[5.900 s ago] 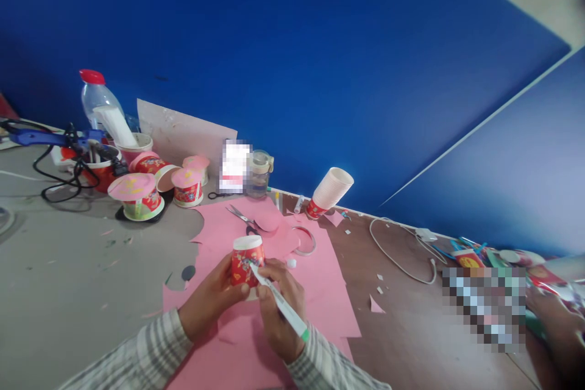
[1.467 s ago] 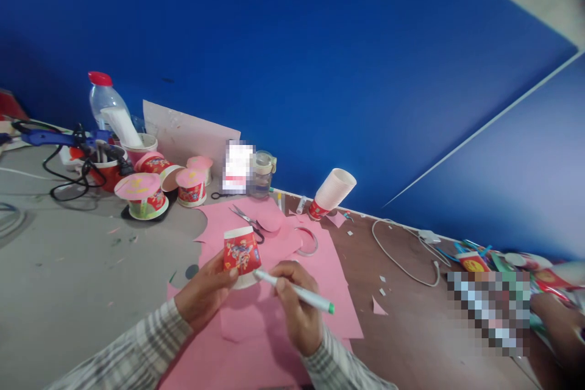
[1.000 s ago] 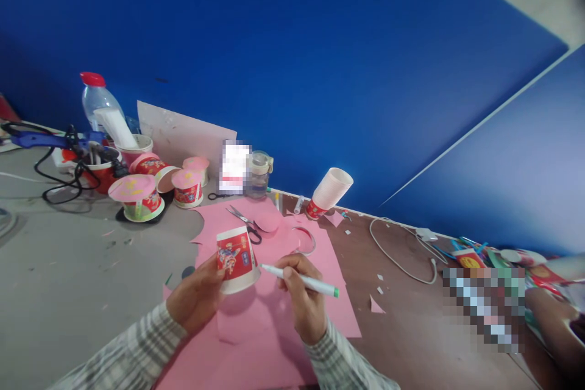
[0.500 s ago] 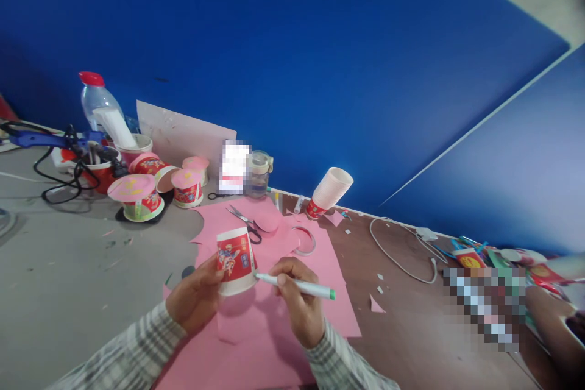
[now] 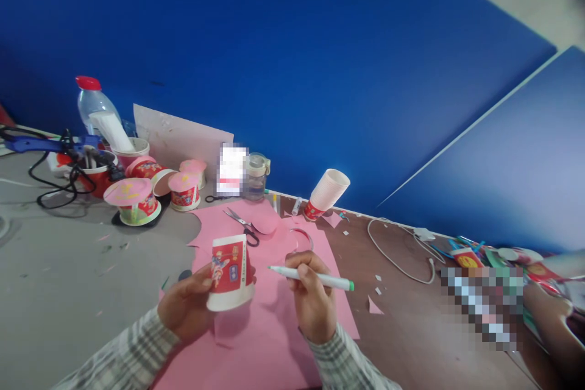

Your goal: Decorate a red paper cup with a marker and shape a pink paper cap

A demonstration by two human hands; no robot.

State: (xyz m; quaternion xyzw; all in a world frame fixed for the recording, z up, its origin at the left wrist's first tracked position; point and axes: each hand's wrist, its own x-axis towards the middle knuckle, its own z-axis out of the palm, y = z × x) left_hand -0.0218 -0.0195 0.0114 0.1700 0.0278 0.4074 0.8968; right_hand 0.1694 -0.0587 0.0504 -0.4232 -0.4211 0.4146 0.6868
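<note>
My left hand (image 5: 185, 308) grips an upside-down red and white paper cup (image 5: 228, 271), lifted off the pink paper sheet (image 5: 269, 347). My right hand (image 5: 313, 301) pinches a white marker with a green end (image 5: 311, 277), held level, its tip pointing left and a short gap away from the cup. Scissors (image 5: 242, 225) lie on the pink paper just beyond the cup.
At the back left stand several paper cups with pink lids (image 5: 132, 198), a water bottle (image 5: 94, 109) and a blue glue gun (image 5: 36, 145) with black cable. A stack of white cups (image 5: 326, 192) leans by the blue wall. A white cable (image 5: 397, 250) lies right. Another person's hand (image 5: 551, 323) shows at far right.
The cup has come up off the pink sheet and tilted toward me. The marker tip, which touched the cup's base before, has pulled back to the right.
</note>
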